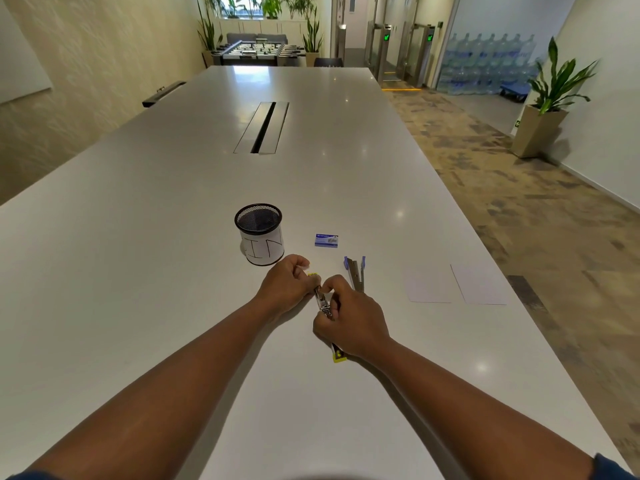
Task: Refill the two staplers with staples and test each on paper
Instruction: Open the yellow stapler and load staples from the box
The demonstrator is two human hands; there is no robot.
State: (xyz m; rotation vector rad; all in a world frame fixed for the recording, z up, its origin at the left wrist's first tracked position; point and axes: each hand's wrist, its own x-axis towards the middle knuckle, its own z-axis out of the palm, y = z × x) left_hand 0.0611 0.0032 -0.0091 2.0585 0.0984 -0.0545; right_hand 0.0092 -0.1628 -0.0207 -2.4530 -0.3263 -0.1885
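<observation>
grip: left hand and right hand both curled on yellow stapler, opened flat
stapler: between both hands, on table
handling: likely light, stiff metal, hinge floppy; hold by body ends
spare: blue stapler just right of grip, untouched
staples: box beyond grip
paper: sheets far right
surface: glossy white, slippery
room: office, plants, cup

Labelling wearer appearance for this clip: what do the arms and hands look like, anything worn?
Two bare forearms enter from the bottom corners. No gloves, watch, rings or bands show on the left hand or right hand. Dark blue sleeve edges show only at the frame's bottom corners, near the elbows. No markings or cables visible.
</observation>
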